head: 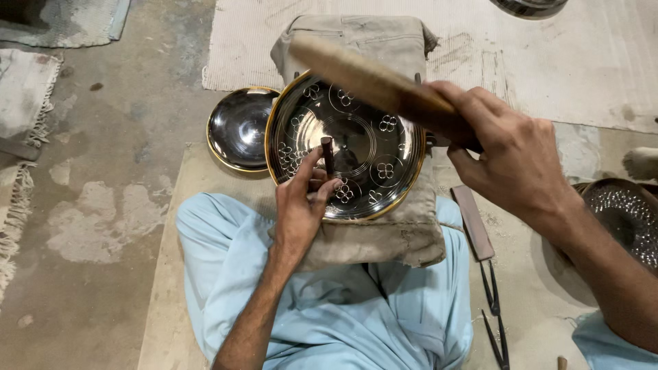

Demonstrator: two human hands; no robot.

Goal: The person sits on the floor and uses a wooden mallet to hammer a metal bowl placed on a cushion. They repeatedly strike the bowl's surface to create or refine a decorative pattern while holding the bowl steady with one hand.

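The left hand [301,199] pinches a short dark punch [328,153] between thumb and fingertips, holding it upright with its lower end set on the face of a shiny round metal plate [363,147]. The heel of that hand rests on the plate's near rim. The right hand [510,154] is closed tight around the handle end of a wooden mallet [373,81], which is raised above the plate's far edge and slants up toward the left; its head is blurred.

The plate has a brass-coloured rim and small four-petal flower marks ringed around its middle, and the punch stands just beside one of them on the near left part. It lies tilted on a worn grey cloth cushion [384,236] that sits across the person's lap, between knees in pale blue trousers [343,315].

Just beside the plate's left rim, partly tucked under it, lies a smaller dark polished dish [236,127] with the same brass edge. To the right of the cushion, on the mat, a flat metal file [473,223] lies lengthwise, and a pair of thin dark dividers [495,308] lies nearer the front edge. At the far right edge, half behind the right forearm, sits a dotted metal bowl [627,216].
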